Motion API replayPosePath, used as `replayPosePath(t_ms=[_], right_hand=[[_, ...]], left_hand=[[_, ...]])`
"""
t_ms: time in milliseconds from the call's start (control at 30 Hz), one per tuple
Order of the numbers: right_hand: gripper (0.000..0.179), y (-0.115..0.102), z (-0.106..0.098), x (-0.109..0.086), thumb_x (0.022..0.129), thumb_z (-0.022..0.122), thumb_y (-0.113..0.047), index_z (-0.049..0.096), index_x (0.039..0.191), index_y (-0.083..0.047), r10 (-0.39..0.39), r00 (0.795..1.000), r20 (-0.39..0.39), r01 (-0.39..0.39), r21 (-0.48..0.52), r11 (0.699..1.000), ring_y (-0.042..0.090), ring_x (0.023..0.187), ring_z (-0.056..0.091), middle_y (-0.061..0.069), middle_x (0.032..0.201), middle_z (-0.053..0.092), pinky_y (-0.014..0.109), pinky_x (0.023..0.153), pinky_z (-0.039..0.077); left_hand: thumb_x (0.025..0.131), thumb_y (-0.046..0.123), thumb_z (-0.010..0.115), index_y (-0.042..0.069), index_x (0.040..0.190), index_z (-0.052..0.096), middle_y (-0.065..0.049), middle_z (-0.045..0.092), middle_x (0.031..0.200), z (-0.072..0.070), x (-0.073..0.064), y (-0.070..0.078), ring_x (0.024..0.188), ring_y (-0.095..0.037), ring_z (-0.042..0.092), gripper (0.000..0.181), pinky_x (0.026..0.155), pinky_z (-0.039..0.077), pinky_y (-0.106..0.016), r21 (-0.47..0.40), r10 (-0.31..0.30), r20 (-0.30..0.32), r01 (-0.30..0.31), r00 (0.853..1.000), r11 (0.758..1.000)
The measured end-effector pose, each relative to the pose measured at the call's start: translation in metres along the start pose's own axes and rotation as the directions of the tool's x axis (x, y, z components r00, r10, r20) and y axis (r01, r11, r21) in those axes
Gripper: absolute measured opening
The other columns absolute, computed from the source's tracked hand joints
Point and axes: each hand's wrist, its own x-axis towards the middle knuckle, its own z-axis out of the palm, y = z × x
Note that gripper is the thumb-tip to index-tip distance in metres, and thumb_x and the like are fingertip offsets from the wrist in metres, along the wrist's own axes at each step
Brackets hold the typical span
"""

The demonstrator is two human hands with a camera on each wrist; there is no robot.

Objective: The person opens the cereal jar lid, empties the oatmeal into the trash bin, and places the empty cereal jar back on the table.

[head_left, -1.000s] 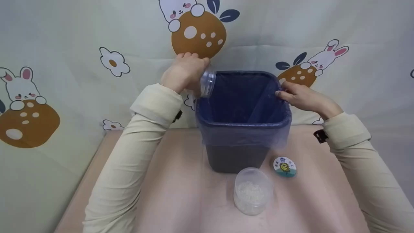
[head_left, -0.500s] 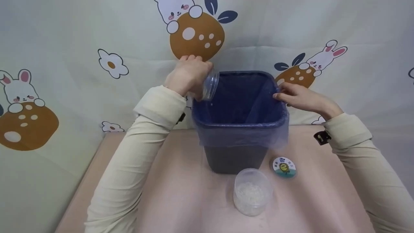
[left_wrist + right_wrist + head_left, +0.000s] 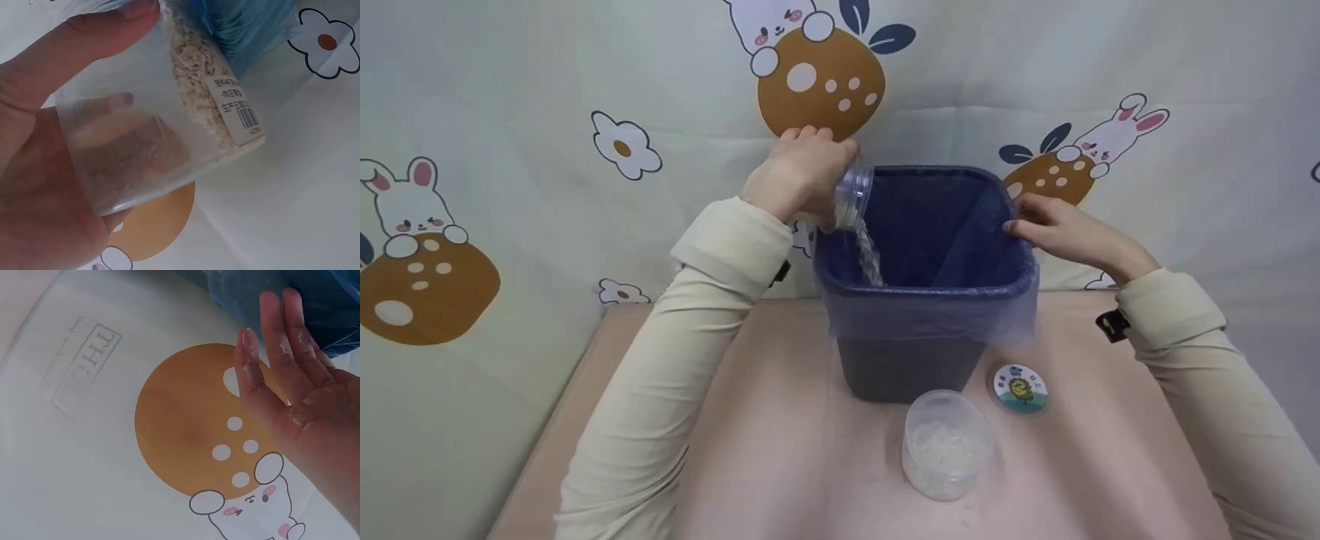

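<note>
My left hand (image 3: 802, 174) grips a clear plastic jar (image 3: 853, 196), tipped sideways over the left rim of a grey trash bin (image 3: 911, 367). A stream of pale flakes (image 3: 870, 256) falls from its mouth into the blue bag (image 3: 934, 315) lining the bin. In the left wrist view, pale shavings (image 3: 194, 70) lie along one side of the jar beside a barcode label (image 3: 236, 109). At the bin's right rim, my right hand (image 3: 1065, 231) has its thumb over the edge. The right wrist view shows its fingers (image 3: 286, 354) against the outside of the bag, with white bits stuck on them.
In front of the bin stands a translucent tub (image 3: 945, 472) partly filled with whitish bits. A round lid (image 3: 1020, 388) with a sunflower picture lies right of it. The pink tabletop (image 3: 765, 442) meets a printed cloth backdrop (image 3: 675, 67) behind the bin.
The jar has shifted slightly right over the bin. Flakes now pour from it in a stream, where only a speck showed half a second ago. The right hand stays at the rim.
</note>
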Motion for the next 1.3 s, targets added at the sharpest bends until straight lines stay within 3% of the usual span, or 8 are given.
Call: replayPosePath(t_ms=[200, 433, 1300], right_hand=[[0.026, 0.001, 0.004, 0.001, 0.099, 0.048, -0.021, 0.055, 0.110, 0.002, -0.013, 1.000, -0.025, 0.013, -0.031, 0.999, 0.021, 0.085, 0.052, 0.010, 0.097, 0.061, 0.026, 0.073, 0.041], [0.025, 0.004, 0.008, 0.001, 0.099, 0.048, -0.021, 0.055, 0.109, 0.001, -0.005, 0.999, -0.045, 0.004, -0.006, 1.000, 0.021, 0.084, 0.050, 0.009, 0.095, 0.058, 0.027, 0.072, 0.040], [0.024, -0.001, 0.004, -0.001, 0.098, 0.050, -0.020, 0.056, 0.104, 0.002, -0.046, 0.998, -0.053, 0.045, -0.013, 0.999, 0.019, 0.081, 0.052, 0.010, 0.091, 0.057, 0.024, 0.071, 0.041]], left_hand=[[0.070, 0.021, 0.086, 0.003, 0.131, 0.047, -0.019, 0.051, 0.121, 0.002, -0.004, -0.005, 0.114, -0.037, 0.042, 0.075, 0.101, 0.030, -0.047, -0.003, 0.018, -0.023, -0.018, 1.000, 1.000], [0.069, 0.022, 0.088, 0.001, 0.133, 0.045, -0.020, 0.050, 0.122, 0.006, -0.007, -0.012, 0.115, -0.038, 0.041, 0.080, 0.103, 0.028, -0.048, -0.036, -0.003, -0.033, 0.002, 0.999, 0.999], [0.068, 0.019, 0.084, 0.004, 0.133, 0.045, -0.020, 0.049, 0.123, 0.003, -0.005, -0.002, 0.115, -0.037, 0.041, 0.077, 0.103, 0.028, -0.048, 0.031, -0.037, -0.024, 0.038, 0.999, 0.999]])
